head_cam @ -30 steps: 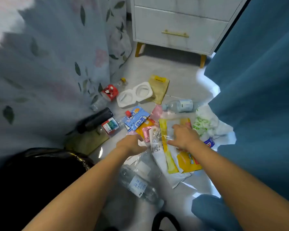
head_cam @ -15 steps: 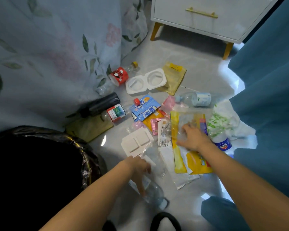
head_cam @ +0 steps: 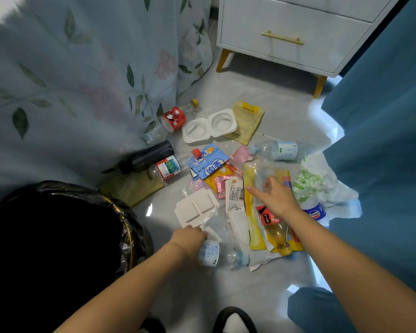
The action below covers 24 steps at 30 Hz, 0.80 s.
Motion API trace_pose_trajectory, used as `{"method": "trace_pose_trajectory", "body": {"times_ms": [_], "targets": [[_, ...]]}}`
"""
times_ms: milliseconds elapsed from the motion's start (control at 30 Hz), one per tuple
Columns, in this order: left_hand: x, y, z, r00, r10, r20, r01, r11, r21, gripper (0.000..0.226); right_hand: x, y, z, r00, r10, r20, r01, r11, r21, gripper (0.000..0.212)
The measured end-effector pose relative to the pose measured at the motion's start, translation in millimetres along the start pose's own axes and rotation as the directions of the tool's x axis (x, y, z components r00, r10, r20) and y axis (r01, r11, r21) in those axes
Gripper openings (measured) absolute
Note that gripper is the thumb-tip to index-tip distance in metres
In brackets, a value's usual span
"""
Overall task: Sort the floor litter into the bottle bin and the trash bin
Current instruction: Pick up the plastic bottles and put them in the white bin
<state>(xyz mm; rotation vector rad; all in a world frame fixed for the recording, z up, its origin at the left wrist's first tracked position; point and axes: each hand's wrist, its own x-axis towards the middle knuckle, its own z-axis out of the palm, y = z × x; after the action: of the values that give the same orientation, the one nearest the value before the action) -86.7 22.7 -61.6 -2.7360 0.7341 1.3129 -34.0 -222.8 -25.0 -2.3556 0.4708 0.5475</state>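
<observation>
Head view of the litter pile on the grey floor. The left hand [head_cam: 190, 239] has dropped from the middle of the pile to its near edge and now curls round the base of a clear plastic water bottle with a pale blue cap [head_cam: 220, 254], which lies on its side, still on the floor. The right hand [head_cam: 275, 198] stays over the transparent wrapper with yellow edges [head_cam: 252, 203], fingers spread and pressing flat; whether the thumb pinches the film cannot be told. Beneath its wrist lies a clear bottle of amber drink with a red label [head_cam: 273, 227]. The black-lined bin [head_cam: 127, 227] stands just left of the held bottle; its role, bottle or trash, is not evident. The shift suggests bottle sorting has begun, with a lift to follow. Several bottles and wrappers remain scattered.
</observation>
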Motion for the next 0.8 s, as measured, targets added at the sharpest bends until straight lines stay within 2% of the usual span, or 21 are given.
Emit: {"method": "trace_pose_trajectory", "body": {"times_ms": [133,233,333,400,433,500,567,633,700,800], "targets": [[-33.6,10.0,-8.4,0.989,-0.088,-0.116,0.056,0.965,-0.257,0.061,-22.1,-21.2,-19.1,0.999,-0.013,-0.039,0.015,0.998,0.067,0.058],[-66.1,19.0,-18.4,0.972,-0.16,-0.172,0.06,0.878,-0.474,0.06,-41.9,-46.5,-44.7,0.992,-0.008,-0.124,0.024,0.992,0.127,0.051],[-103.5,24.2,-36.6,0.946,-0.238,-0.221,0.039,0.758,-0.651,0.064,-62.2,-74.1,-71.7,0.982,-0.024,-0.19,0.056,0.985,0.166,0.049],[-131.7,24.2,-53.5,0.925,-0.291,-0.243,-0.003,0.635,-0.772,0.066,-76.9,-93.8,-87.8,0.974,-0.059,-0.221,0.099,0.979,0.176,0.052],[-147.3,22.0,-62.7,0.911,-0.323,-0.258,-0.029,0.572,-0.82,0.06,-86.6,-106.1,-94.5,0.97,-0.08,-0.231,0.122,0.977,0.177,0.054],[-179.2,14.6,-80.2,0.863,-0.395,-0.314,-0.095,0.485,-0.869,0.042,-108.3,-133.9,-104.8,0.963,-0.121,-0.239,0.17,0.966,0.195,0.062],[-215.4,5.0,-94.8,0.795,-0.469,-0.385,-0.183,0.419,-0.889,0.033,-133.0,-164.6,-109.4,0.951,-0.169,-0.257,0.232,0.943,0.24,0.056],[-253.4,-5.2,-101.8,0.73,-0.54,-0.42,-0.277,0.328,-0.903,0.036,-159.0,-195.9,-106.7,0.938,-0.215,-0.27,0.291,0.913,0.285,0.046],[-292.9,-15.9,-100.0,0.689,-0.598,-0.411,-0.358,0.213,-0.909,0.048,-187.7,-227.3,-96.1,0.925,-0.266,-0.273,0.349,0.877,0.329,0.046],[-348.5,-30.6,-82.8,0.631,-0.656,-0.414,-0.445,0.132,-0.886,0.048,-233.2,-270.7,-68.0,0.913,-0.334,-0.235,0.402,0.83,0.385,0.048]]}}
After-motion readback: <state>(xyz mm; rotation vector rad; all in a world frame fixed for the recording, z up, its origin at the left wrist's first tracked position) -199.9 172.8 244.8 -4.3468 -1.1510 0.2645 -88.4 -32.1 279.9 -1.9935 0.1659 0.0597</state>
